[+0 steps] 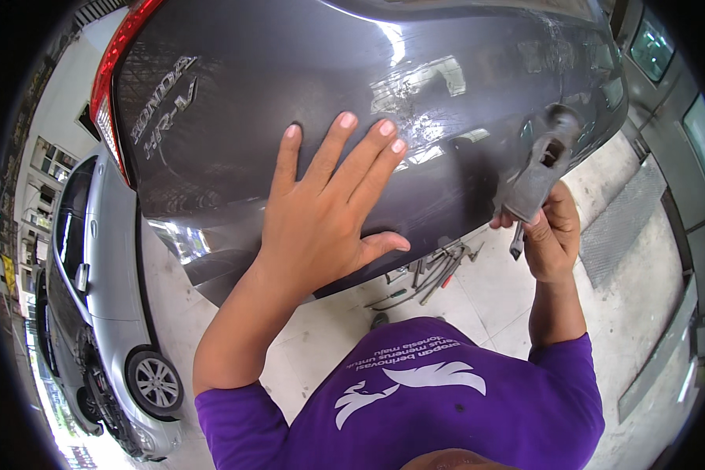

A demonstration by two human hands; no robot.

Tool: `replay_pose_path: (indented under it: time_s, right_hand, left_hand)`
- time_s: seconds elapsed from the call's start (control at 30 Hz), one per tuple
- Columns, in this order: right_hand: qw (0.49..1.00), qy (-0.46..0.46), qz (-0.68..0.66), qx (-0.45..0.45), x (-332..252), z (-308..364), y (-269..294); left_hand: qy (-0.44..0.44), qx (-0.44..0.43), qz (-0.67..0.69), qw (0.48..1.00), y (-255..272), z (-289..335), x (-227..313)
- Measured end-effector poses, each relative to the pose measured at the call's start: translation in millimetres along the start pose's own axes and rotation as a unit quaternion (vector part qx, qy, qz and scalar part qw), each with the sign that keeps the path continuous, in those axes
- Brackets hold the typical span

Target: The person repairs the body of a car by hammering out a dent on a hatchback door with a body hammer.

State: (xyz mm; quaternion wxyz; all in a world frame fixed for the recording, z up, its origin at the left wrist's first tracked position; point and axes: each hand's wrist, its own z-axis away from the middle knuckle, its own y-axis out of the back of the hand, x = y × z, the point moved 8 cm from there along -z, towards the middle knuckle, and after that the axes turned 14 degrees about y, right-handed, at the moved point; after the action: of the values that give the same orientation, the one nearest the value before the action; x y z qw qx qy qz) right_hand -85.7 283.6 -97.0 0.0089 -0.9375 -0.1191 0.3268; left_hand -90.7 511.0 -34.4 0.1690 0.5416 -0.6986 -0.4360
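Note:
My left hand (pixel 325 200) is spread on the dark grey rear panel of a car (pixel 235 102), with its fingers apart and nothing held. Beyond its fingertips, the paint shows a rough, scratched patch (pixel 403 98) amid bright reflections. At the right, my right hand (pixel 552 235) is closed round the lower end of a grey metal hand tool (pixel 534 176). The tool has a slot through its body and a rounded far end, blurred; its exact kind is unclear. A short dark tip (pixel 517 244) sticks out below my fingers. I cannot tell whether the tool touches the panel.
Several hand tools (pixel 435 274) lie on the pale tiled floor (pixel 478 301) below the panel edge. A red tail light (pixel 117 59) borders the panel at left. A silver car (pixel 113 258) stands further left. At right are a textured metal plate (pixel 623 223) and another vehicle (pixel 674 102).

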Motion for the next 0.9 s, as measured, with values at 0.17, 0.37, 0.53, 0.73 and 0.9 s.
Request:
replay_pose_path:
  time_s: [0.17, 0.37, 0.53, 0.73, 0.9]
  right_hand:
    - [0.977, 0.085, 0.158, -0.112, -24.0, -37.8, 10.7]
    - [0.836, 0.296, 0.368, -0.281, -43.7, -83.5, -22.5]
    - [0.784, 0.33, 0.429, -0.304, -41.9, -101.9, -29.7]
    - [0.755, 0.338, 0.467, -0.311, -31.8, -110.4, -33.3]
    - [0.788, 0.423, 0.358, -0.269, -37.9, -117.5, -23.7]
  left_hand:
    - [0.06, 0.012, 0.026, 0.998, -0.1, 23.9, -3.5]
    - [0.098, 0.04, 0.008, 0.994, -2.7, 30.9, -2.3]
    - [0.111, 0.056, 0.009, 0.992, 0.5, 32.1, -1.6]
    - [0.113, 0.067, 0.01, 0.991, 2.1, 34.1, -0.4]
    - [0.113, 0.074, 0.018, 0.991, 3.2, 35.8, -0.8]
